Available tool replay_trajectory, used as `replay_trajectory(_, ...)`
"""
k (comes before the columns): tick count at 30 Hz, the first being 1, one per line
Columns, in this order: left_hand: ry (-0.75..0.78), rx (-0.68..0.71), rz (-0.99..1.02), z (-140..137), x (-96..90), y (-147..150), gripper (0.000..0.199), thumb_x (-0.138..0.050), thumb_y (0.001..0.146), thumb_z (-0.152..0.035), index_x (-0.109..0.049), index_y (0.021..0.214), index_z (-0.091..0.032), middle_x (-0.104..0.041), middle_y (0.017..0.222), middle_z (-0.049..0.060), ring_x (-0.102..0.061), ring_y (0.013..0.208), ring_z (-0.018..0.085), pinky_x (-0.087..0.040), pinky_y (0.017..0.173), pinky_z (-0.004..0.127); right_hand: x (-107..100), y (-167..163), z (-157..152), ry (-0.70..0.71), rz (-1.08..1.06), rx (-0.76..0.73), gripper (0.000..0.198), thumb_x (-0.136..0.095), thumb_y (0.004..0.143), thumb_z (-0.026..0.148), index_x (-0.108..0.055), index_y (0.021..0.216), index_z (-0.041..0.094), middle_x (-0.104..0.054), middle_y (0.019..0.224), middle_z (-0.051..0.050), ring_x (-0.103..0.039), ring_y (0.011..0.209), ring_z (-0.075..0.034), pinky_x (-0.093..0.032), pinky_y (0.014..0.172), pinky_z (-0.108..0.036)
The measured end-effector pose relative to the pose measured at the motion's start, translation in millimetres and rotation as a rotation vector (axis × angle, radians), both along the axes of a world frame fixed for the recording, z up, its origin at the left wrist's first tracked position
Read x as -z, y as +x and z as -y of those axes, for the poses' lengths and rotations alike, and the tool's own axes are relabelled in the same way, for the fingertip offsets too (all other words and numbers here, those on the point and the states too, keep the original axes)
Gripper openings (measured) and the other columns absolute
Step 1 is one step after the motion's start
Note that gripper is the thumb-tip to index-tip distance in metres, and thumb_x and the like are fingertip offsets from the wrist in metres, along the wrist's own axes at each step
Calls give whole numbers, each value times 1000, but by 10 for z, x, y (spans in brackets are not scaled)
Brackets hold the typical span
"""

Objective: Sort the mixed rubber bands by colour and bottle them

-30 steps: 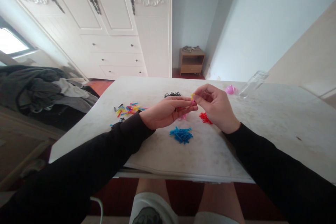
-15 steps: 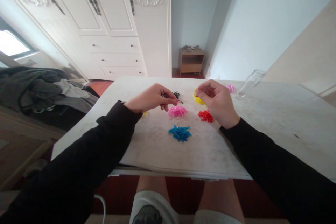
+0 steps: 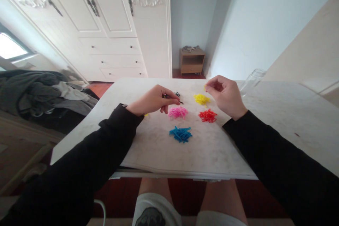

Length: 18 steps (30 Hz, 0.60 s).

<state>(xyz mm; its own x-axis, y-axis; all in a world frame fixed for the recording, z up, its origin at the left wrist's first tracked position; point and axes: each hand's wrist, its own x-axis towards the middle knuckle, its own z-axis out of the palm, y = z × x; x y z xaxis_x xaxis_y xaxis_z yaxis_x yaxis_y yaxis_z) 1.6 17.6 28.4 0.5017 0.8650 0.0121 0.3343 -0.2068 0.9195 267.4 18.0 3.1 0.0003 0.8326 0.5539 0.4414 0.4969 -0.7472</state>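
Observation:
My left hand [image 3: 161, 99] is closed in a pinch on a thin dark stick-like tool [image 3: 181, 102], whose tip pokes out past the fingertips. Just below it lies a pile of pink rubber bands [image 3: 178, 113]; behind it, a black pile [image 3: 177, 94] is partly hidden. My right hand [image 3: 221, 91] pinches a small yellow rubber band [image 3: 205, 87] between thumb and forefinger, above and right of the yellow pile [image 3: 201, 99]. Red bands [image 3: 208, 115] lie below that hand. A blue pile [image 3: 180, 134] sits nearest to me.
All the piles rest on a pale table [image 3: 159, 155]. A glass jar [image 3: 253, 80] lies tilted behind my right hand. A bit of yellow shows by my left wrist. Clothes [image 3: 39, 91] are heaped at the left, and a small wooden cabinet [image 3: 192, 61] stands beyond the table.
My right hand has moved up and to the right, away from the yellow pile, with a yellow band in its fingers. The left hand stays nearly still.

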Motion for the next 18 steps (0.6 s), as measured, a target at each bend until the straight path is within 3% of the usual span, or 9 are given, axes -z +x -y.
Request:
replay_trajectory(3, -125, -43, 167, 7, 28, 44, 10, -80, 85, -18, -82, 81, -9, -79, 81, 12, -49, 43, 4, -36, 40, 18, 42, 157, -108, -26, 161, 63, 5, -71, 80, 21, -68, 78, 19, -71, 76, -3, -65, 72, -19, -50, 72, -36)
replay_trajectory(6, -338, -113, 357, -26, 82, 72, 11, -75, 89, -14, -80, 84, -5, -76, 82, 12, -45, 44, 1, -32, 38, 13, 92, 214, -168, -58, 307, 89, 5, -69, 78, 15, -68, 74, 18, -71, 73, -4, -63, 70, -18, -48, 70, -34)
replay_trajectory(9, -558, -212, 547, -84, 111, 75, 15, -64, 93, -9, -76, 89, -2, -73, 82, 11, -53, 50, 2, -40, 42, 9, 117, 212, -187, -89, 400, 109, 7, -67, 77, 12, -68, 72, 17, -71, 72, -4, -62, 68, -17, -46, 68, -32)
replay_trajectory(14, -772, -292, 726, -106, 49, 85, 31, -49, 99, -17, -70, 111, 3, -75, 97, 21, -75, 77, 16, -61, 61, 15, 121, 219, -177, -152, 453, 132, 5, -66, 77, 14, -71, 75, 16, -73, 75, -5, -62, 67, -17, -47, 67, -31)
replay_trajectory(18, -794, -271, 790, -79, 38, 86, 46, -46, 94, -12, -58, 133, 9, -74, 111, 29, -77, 105, 28, -66, 81, 24, 135, 219, -174, -132, 447, 149, 4, -67, 77, 15, -70, 78, 16, -73, 77, -6, -64, 69, -18, -49, 68, -32)
